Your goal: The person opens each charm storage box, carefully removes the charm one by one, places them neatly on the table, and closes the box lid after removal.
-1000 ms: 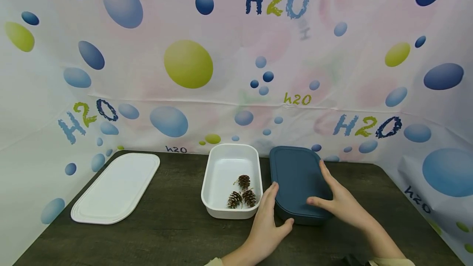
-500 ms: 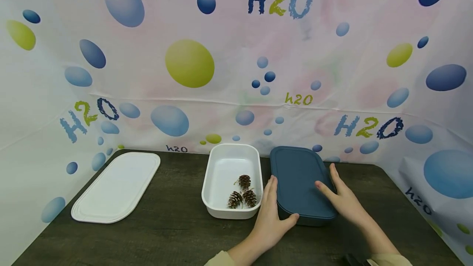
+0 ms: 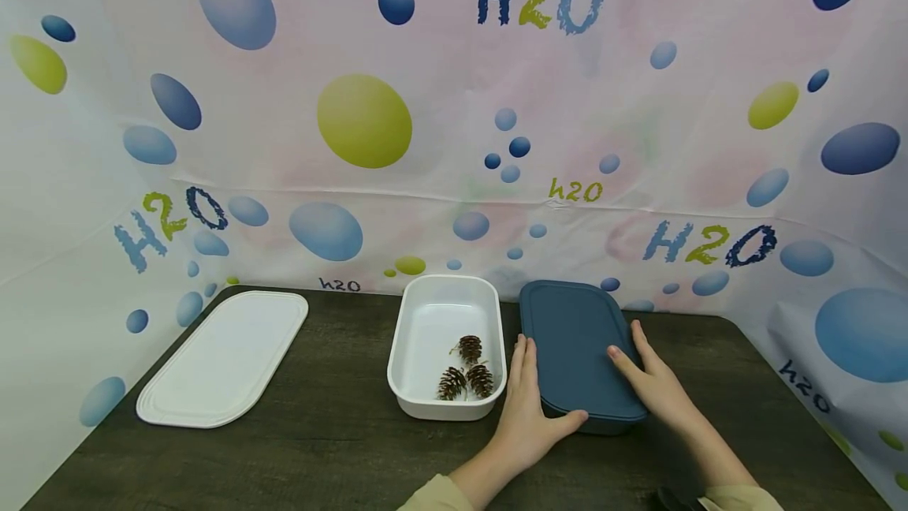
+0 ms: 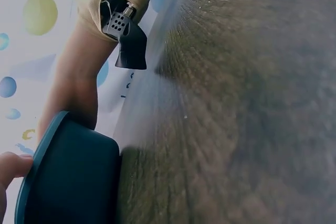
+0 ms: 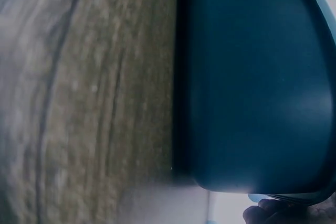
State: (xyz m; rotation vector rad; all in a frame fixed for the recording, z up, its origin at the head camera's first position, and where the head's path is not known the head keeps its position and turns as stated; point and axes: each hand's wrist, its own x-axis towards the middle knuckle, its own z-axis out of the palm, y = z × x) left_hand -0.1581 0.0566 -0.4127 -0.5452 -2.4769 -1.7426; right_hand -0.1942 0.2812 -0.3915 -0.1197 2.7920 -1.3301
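Observation:
A dark blue rectangular box (image 3: 578, 345) with its blue lid on stands right of centre in the head view. My left hand (image 3: 525, 416) lies along its near left side, fingers straight and thumb stretched over the front corner. Along the right side is my right hand (image 3: 663, 389), its fingers extended and its thumb over the lid's edge. The left wrist view shows the left thumb (image 4: 18, 166) at the rim of the blue box (image 4: 79, 171). In the right wrist view, the side of the box (image 5: 257, 87) fills the right half, and dark fingertips show below it.
Just left of the blue box stands a white open box (image 3: 447, 411) with several small pinecones (image 3: 468, 349) in it. A white lid (image 3: 223, 357) lies flat on the dark table (image 3: 340, 456) at the left. A printed cloth (image 3: 440, 101) hangs behind the table.
My left hand has moved slightly forward and right, its thumb now farther over the box's front corner. My right hand has shifted a little right, off the lid towards the box's side.

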